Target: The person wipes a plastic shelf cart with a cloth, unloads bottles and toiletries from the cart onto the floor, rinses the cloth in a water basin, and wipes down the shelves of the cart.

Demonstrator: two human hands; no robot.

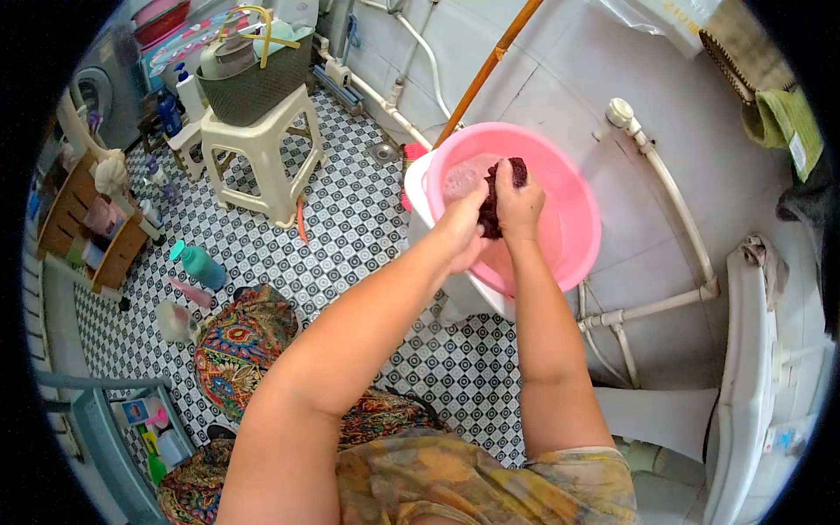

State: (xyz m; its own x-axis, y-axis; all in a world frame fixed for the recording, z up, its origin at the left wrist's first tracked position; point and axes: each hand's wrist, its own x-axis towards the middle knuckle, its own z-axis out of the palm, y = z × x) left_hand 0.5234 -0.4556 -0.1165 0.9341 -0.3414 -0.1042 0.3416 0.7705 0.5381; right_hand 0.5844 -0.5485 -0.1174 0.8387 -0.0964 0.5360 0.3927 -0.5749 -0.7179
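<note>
A dark maroon cloth (492, 213), bunched up, is held over a pink basin (573, 210). My left hand (464, 226) grips its left side, fingers closed round it. On the other side my right hand (520, 203) is wrapped about the cloth, thumb on top. Sudsy water (465, 178) shows in the basin to the left of the cloth. The basin sits in a white tub (418, 188), whose rim shows along its left side. Part of the cloth is hidden by my fingers.
Behind the basin leans a wooden pole (499, 54) against the tiled wall. White pipes (678, 210) run to the right, near a white sink (744, 350). A white stool (262, 162) bears a dark basket (254, 87). A teal bottle (203, 267) lies on the patterned floor.
</note>
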